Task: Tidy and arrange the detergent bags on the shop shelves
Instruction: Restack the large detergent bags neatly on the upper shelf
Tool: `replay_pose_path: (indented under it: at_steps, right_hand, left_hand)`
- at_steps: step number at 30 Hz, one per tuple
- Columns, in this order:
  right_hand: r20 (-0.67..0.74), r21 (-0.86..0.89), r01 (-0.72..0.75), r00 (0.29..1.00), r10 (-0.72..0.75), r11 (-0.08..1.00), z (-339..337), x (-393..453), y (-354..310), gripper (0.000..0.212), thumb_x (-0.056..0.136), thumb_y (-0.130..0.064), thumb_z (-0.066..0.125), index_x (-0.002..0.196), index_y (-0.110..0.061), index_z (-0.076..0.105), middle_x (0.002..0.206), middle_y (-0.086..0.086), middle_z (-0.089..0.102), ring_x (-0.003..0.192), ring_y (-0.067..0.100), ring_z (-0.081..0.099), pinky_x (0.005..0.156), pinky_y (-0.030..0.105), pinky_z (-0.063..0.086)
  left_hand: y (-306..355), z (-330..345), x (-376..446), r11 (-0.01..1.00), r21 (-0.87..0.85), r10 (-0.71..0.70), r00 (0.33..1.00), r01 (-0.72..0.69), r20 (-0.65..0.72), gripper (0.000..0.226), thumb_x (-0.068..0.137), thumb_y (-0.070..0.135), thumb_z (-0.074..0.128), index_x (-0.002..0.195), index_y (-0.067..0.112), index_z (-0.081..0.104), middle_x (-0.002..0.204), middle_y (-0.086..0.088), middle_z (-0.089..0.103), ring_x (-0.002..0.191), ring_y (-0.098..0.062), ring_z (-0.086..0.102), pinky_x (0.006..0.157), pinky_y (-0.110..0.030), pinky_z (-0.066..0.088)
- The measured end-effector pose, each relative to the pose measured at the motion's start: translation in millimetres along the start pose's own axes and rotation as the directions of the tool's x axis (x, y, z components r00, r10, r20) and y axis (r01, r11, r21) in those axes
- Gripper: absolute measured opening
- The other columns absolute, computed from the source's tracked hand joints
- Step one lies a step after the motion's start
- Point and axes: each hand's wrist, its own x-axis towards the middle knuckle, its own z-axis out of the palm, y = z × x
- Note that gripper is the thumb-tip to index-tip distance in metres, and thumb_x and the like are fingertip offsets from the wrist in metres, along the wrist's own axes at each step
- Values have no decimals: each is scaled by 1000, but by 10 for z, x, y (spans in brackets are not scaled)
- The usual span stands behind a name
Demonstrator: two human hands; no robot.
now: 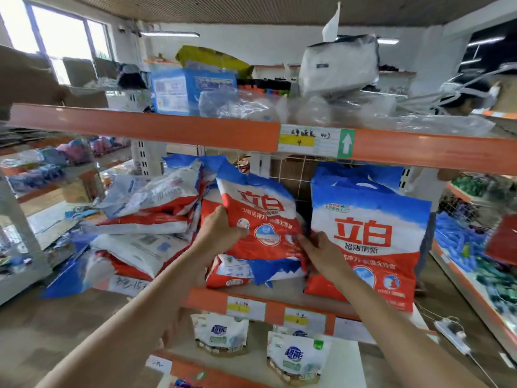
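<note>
Red-white detergent bag (258,219) upright, left hand (221,233) gripping, right hand (319,252) pinching edge

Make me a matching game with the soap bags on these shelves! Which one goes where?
Things:
1. held bag
2. big upright bag
3. messy pile
4. small white pouches

Places:
A. bottom shelf
B. left end of middle shelf
C. between left hand and right hand
D. standing right of the hands

Pairs: 1-C, 2-D, 3-B, 4-A
</note>
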Motion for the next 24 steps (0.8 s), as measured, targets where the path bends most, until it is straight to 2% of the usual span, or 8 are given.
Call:
replay_pose_path:
  at_steps: [4, 8, 12, 14, 16, 19, 22, 24]
  right_hand:
    - [68, -118, -1, 998, 9, 993, 109, 18, -99, 43, 91, -56, 46, 76, -16, 52, 72, -2, 58, 70, 17, 59, 53, 22, 36]
    - [122, 120, 6, 992, -21, 993, 138, -108, -103, 34, 86, -46, 61, 101, -16, 54, 90, -6, 62, 80, 7, 61, 66, 21, 47]
    - [19, 254, 155, 986, -165, 955, -118, -296, -97, 27, 85, -29, 68, 105, -23, 51, 103, -5, 65, 88, 8, 65, 68, 21, 51]
    - [-24, 284, 178, 984, -178, 942, -317, -380, -28, 28, 84, -26, 68, 103, -32, 48, 104, -9, 65, 88, 7, 66, 71, 24, 55]
    - [-75, 340, 165, 986, -148, 926, -538, -473, 123, 35, 83, -25, 69, 106, -35, 45, 105, -11, 63, 91, 8, 66, 74, 28, 57]
    - [-194, 362, 95, 981, -25, 927, -800, -614, 511, 46, 81, -21, 70, 116, -28, 41, 106, -9, 61, 90, 8, 65, 68, 25, 58]
    - [-280, 210, -64, 952, 123, 976, -913, -711, 1039, 49, 80, -28, 72, 119, -19, 44, 113, 1, 63, 90, 12, 64, 75, 31, 55]
    - [-276, 130, -167, 941, 197, 977, -950, -772, 1292, 42, 82, -34, 69, 115, -16, 51, 112, 2, 65, 84, 4, 61, 68, 20, 47]
  left_hand:
    - [-261, -320, -167, 862, -475, -108, 980, 177, 169, 45, 72, 7, 78, 111, 12, 58, 99, -8, 71, 84, -25, 69, 81, -39, 56]
    - [-311, -374, -337, 751, -600, -54, 931, 275, 360, 34, 80, 3, 71, 110, 13, 60, 82, -4, 75, 72, -21, 72, 62, -34, 60]
    - [-270, -194, -440, 778, -614, 95, 941, 133, 324, 49, 78, 1, 72, 113, 28, 51, 102, 0, 71, 90, -20, 69, 74, -37, 58]
    - [-213, -42, -453, 795, -607, 216, 929, 10, 299, 57, 77, 1, 73, 118, 33, 49, 111, 3, 69, 101, -18, 67, 86, -39, 55]
    - [-122, 185, -465, 802, -593, 301, 906, -73, 296, 60, 78, 1, 72, 121, 34, 45, 113, 7, 67, 103, -10, 65, 84, -31, 55]
    - [32, 692, -483, 824, -552, 352, 878, -126, 325, 58, 82, 0, 69, 120, 35, 40, 117, 8, 62, 111, -11, 60, 90, -32, 53]
    - [155, 1250, -556, 914, -349, 344, 849, -205, 401, 50, 90, 12, 62, 131, 22, 36, 128, 0, 58, 115, -16, 57, 94, -28, 50]
    - [167, 1474, -593, 952, -213, 289, 879, -221, 380, 44, 93, 18, 59, 129, 13, 35, 129, -3, 57, 115, -20, 58, 89, -27, 49]
